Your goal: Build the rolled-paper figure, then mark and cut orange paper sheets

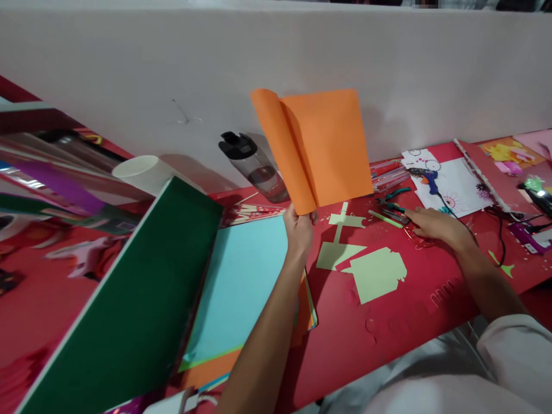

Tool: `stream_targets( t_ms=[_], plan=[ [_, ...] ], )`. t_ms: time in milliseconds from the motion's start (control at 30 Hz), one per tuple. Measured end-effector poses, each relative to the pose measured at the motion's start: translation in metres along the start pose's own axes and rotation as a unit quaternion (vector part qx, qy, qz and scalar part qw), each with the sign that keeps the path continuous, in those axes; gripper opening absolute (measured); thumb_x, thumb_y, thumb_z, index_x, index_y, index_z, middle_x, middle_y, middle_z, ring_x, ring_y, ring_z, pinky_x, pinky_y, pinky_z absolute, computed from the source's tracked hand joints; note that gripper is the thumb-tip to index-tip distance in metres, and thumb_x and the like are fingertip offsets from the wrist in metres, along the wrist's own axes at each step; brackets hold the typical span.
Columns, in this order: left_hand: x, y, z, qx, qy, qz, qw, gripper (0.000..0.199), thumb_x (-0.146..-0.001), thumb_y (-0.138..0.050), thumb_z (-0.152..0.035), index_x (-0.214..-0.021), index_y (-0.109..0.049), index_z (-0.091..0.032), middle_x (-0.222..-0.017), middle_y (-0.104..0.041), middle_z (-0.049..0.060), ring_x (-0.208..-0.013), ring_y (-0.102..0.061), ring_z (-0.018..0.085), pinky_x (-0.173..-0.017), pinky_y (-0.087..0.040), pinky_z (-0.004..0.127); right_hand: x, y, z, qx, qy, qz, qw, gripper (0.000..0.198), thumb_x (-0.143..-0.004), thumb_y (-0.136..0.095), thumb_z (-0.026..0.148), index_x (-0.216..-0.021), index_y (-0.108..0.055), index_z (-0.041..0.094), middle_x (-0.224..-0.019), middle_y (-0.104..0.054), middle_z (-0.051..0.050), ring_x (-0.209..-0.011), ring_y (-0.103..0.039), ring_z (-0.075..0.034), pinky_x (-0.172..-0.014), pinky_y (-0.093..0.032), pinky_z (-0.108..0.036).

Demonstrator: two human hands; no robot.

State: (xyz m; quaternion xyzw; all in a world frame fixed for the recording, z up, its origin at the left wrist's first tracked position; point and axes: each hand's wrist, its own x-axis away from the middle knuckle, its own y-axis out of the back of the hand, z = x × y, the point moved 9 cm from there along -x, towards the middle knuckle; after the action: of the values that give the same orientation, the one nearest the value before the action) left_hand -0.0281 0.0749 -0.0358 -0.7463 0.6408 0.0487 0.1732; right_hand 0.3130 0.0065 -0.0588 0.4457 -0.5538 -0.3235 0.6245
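Observation:
My left hand (pixel 299 229) is closed on the lower edge of a sheet of orange paper (pixel 334 149), held up before the white partition. The sheet's left side curls over into a loose roll. Over on the right, my right hand (pixel 435 225) reaches low across the red tabletop, fingers stretched out at a metal-bladed tool (pixel 395 216). Whether they grip it cannot be made out. Beside it lie teal-handled pliers (pixel 394 195) and a light green stick (pixel 386 219). Pale green paper cut-outs (pixel 377 273) lie between my arms.
A dark green board (pixel 129 305) leans at left, next to stacked coloured paper (pixel 241 276). Behind stand a water bottle (pixel 256 167) and a white cylinder (pixel 146 172). At right are a blue glue gun (pixel 426 178), its cord and a purple power strip (pixel 530 237).

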Motion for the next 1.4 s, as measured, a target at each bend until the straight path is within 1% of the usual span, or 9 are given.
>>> stream_targets(
  t_ms=[133, 267, 467, 633, 833, 1000, 1100, 1267, 1400],
  plan=[
    [-0.007, 0.010, -0.010, 0.018, -0.026, -0.021, 0.999, 0.037, -0.083, -0.068, -0.038, -0.064, -0.039, -0.024, -0.053, -0.037, -0.007, -0.047, -0.036, 0.009, -0.048, -0.032, 0.024, 0.002, 0.017, 0.012, 0.046, 0.003, -0.050, 0.998, 0.038, -0.100, -0.058, 0.022, -0.137, -0.063, 0.020, -0.122, -0.070, -0.018, -0.109, -0.069, -0.033, -0.082, -0.047, -0.035],
    [-0.008, 0.009, -0.012, 0.016, -0.026, -0.021, 0.999, 0.038, -0.082, -0.068, -0.039, -0.064, -0.038, -0.024, -0.052, -0.037, -0.007, -0.047, -0.035, 0.009, -0.048, -0.031, 0.024, -0.008, 0.047, 0.056, 0.069, 0.081, -0.146, 0.984, 0.028, -0.105, -0.053, 0.026, -0.127, -0.066, 0.016, -0.122, -0.070, -0.019, -0.110, -0.065, -0.031, -0.080, -0.048, -0.034],
    [-0.005, 0.001, -0.012, 0.008, -0.030, 0.005, 1.000, 0.033, -0.082, -0.066, -0.035, -0.062, -0.042, -0.023, -0.052, -0.040, -0.007, -0.047, -0.038, 0.009, -0.049, -0.032, 0.024, -0.035, 0.033, 0.107, 0.085, 0.127, -0.159, 0.975, 0.036, -0.104, -0.046, 0.014, -0.134, -0.065, 0.016, -0.136, -0.068, -0.021, -0.120, -0.063, -0.035, -0.080, -0.051, -0.037],
    [0.001, -0.007, -0.011, 0.012, -0.010, 0.024, 1.000, 0.026, -0.080, -0.062, -0.029, -0.062, -0.044, -0.023, -0.052, -0.042, -0.007, -0.047, -0.038, 0.009, -0.049, -0.031, 0.024, -0.039, 0.021, 0.113, 0.070, 0.129, -0.206, 0.967, 0.047, -0.101, -0.042, 0.004, -0.145, -0.057, 0.010, -0.145, -0.061, -0.025, -0.134, -0.055, -0.036, -0.093, -0.051, -0.042],
    [0.011, -0.019, 0.000, -0.004, 0.019, 0.048, 0.999, 0.020, -0.079, -0.056, -0.027, -0.062, -0.044, -0.023, -0.052, -0.042, -0.006, -0.049, -0.037, 0.010, -0.050, -0.031, 0.024, -0.048, 0.017, 0.118, 0.035, 0.137, -0.210, 0.967, 0.033, -0.109, -0.040, 0.020, -0.130, -0.064, 0.011, -0.133, -0.067, -0.021, -0.126, -0.060, -0.033, -0.106, -0.045, -0.043],
    [0.018, -0.024, 0.006, -0.030, 0.034, 0.069, 0.997, 0.014, -0.078, -0.053, -0.023, -0.065, -0.046, -0.023, -0.054, -0.044, -0.005, -0.052, -0.038, 0.012, -0.052, -0.031, 0.025, -0.048, 0.004, 0.132, 0.001, 0.177, -0.163, 0.971, 0.042, -0.105, -0.039, 0.010, -0.142, -0.059, 0.014, -0.138, -0.062, -0.022, -0.116, -0.066, -0.030, -0.095, -0.050, -0.040],
    [0.021, -0.025, 0.010, -0.049, 0.034, 0.089, 0.994, 0.011, -0.076, -0.053, -0.023, -0.066, -0.048, -0.023, -0.056, -0.046, -0.004, -0.053, -0.039, 0.012, -0.052, -0.031, 0.025, -0.042, -0.004, 0.138, -0.024, 0.192, -0.156, 0.969, 0.042, -0.109, -0.037, 0.016, -0.146, -0.056, 0.019, -0.143, -0.058, -0.021, -0.114, -0.068, -0.029, -0.087, -0.054, -0.038],
    [0.026, -0.024, 0.019, -0.081, 0.040, 0.112, 0.990, 0.010, -0.078, -0.053, -0.023, -0.069, -0.049, -0.022, -0.056, -0.043, -0.005, -0.051, -0.036, 0.012, -0.050, -0.028, 0.025, -0.036, -0.004, 0.141, -0.054, 0.212, -0.191, 0.957, 0.033, -0.113, -0.037, 0.027, -0.129, -0.064, 0.018, -0.119, -0.071, -0.016, -0.113, -0.069, -0.028, -0.093, -0.053, -0.038],
    [0.029, -0.023, 0.025, -0.107, 0.052, 0.121, 0.985, 0.012, -0.081, -0.055, -0.024, -0.070, -0.049, -0.022, -0.056, -0.040, -0.006, -0.050, -0.033, 0.012, -0.049, -0.027, 0.025, -0.036, -0.002, 0.137, -0.036, 0.189, -0.188, 0.963, 0.037, -0.114, -0.035, 0.034, -0.126, -0.065, 0.017, -0.113, -0.075, -0.015, -0.105, -0.071, -0.028, -0.084, -0.053, -0.036]
  ],
)
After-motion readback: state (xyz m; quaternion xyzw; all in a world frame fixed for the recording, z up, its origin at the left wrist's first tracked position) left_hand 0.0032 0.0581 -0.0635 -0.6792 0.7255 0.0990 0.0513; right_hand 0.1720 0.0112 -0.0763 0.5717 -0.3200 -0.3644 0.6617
